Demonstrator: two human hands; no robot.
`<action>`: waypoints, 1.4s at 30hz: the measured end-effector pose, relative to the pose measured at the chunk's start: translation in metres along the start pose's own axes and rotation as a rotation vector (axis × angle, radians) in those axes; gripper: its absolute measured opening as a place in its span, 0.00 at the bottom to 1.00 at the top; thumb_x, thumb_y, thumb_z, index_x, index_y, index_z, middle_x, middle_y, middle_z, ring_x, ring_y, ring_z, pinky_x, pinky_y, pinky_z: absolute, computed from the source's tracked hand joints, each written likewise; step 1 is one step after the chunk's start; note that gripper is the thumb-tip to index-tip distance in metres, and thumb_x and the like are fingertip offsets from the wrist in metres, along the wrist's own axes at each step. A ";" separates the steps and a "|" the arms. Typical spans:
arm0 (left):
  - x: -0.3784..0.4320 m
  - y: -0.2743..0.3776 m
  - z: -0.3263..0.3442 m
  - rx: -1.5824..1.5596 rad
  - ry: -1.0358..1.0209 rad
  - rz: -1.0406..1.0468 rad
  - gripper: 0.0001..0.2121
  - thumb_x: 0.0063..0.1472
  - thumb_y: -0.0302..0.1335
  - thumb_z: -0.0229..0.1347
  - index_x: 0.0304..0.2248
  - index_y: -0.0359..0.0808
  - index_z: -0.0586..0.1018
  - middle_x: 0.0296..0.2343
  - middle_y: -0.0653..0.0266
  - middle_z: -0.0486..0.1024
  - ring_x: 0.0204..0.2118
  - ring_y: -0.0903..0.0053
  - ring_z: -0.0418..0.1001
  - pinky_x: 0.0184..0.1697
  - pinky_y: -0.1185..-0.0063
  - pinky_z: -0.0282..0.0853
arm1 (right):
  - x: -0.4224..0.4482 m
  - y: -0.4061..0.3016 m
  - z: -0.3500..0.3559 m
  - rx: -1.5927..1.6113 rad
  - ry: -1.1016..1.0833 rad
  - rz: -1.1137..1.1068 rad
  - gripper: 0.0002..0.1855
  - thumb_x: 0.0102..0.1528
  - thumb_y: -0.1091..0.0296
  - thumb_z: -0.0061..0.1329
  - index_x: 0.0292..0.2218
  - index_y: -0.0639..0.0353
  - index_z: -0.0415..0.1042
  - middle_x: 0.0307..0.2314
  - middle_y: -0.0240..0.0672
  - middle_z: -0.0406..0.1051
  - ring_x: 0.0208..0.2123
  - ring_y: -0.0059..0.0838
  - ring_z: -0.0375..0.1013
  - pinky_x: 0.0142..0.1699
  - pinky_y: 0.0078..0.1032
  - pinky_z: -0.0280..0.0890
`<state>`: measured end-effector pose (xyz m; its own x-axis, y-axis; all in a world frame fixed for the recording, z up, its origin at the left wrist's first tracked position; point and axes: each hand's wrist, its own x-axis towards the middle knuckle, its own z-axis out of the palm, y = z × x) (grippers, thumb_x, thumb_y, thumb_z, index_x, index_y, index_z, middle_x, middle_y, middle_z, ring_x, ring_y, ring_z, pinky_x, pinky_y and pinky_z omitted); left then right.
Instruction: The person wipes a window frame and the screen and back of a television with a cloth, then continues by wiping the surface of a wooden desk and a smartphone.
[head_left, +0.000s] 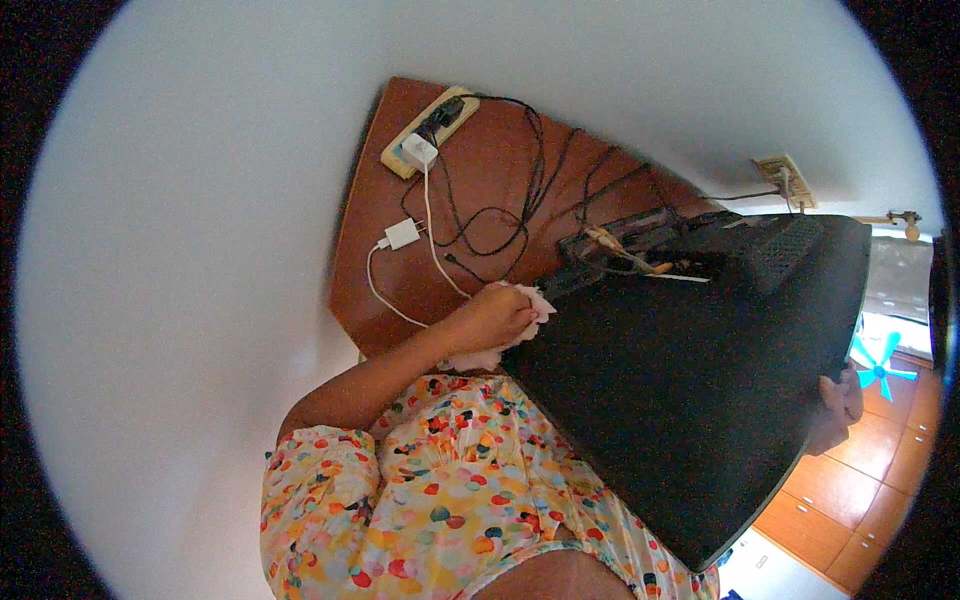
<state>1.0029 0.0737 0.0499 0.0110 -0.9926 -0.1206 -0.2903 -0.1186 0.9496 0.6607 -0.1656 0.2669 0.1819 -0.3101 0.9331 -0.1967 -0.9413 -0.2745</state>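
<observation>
My left hand (489, 319) is closed around a crumpled white cloth or tissue (541, 306), beside the near left corner of a black flat-screen television (660, 375). The television stands tilted, its broad dark back towards me. Cables with yellowish plugs (611, 240) run to its rear. At the far right edge, my right hand (841, 405) grips the television's rim, some fingers hidden behind it. Below my left hand, more of the white material (476, 360) hangs down. A brown wooden tabletop (495, 169) lies under the television and the cords.
A cream power strip (442, 124) holds a white plug adapter (418, 152). A loose white charger (403, 234) and tangled black cables (529, 202) lie on the tabletop. A wall socket (786, 181) has plugs in it. Wooden cabinets (847, 480) and a blue bladed fan (881, 369) appear at right.
</observation>
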 end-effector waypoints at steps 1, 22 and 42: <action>-0.001 -0.001 -0.006 -0.012 -0.142 -0.084 0.12 0.53 0.33 0.45 0.27 0.30 0.71 0.18 0.55 0.69 0.21 0.66 0.68 0.26 0.71 0.63 | 0.003 0.018 -0.017 -0.039 -0.033 0.086 0.07 0.35 0.82 0.49 0.16 0.68 0.62 0.19 0.48 0.63 0.21 0.36 0.63 0.32 0.34 0.61; 0.058 -0.030 -0.081 -0.676 0.508 -0.157 0.10 0.53 0.31 0.46 0.27 0.31 0.72 0.23 0.59 0.71 0.25 0.72 0.70 0.26 0.75 0.65 | -0.011 0.010 -0.042 0.203 -0.266 0.017 0.06 0.43 0.72 0.44 0.24 0.67 0.67 0.30 0.53 0.63 0.36 0.42 0.66 0.41 0.33 0.63; 0.194 -0.120 -0.065 0.779 -0.010 -0.415 0.25 0.56 0.36 0.41 0.53 0.44 0.53 0.54 0.69 0.41 0.55 0.54 0.36 0.52 0.56 0.38 | 0.029 -0.086 0.045 -0.105 -0.028 0.134 0.11 0.49 0.61 0.33 0.29 0.58 0.61 0.33 0.58 0.59 0.42 0.51 0.59 0.50 0.47 0.52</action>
<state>1.1025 -0.1063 -0.0687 0.2528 -0.8726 -0.4180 -0.8347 -0.4151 0.3618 0.7267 -0.0996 0.3074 0.1733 -0.4367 0.8828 -0.3205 -0.8725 -0.3687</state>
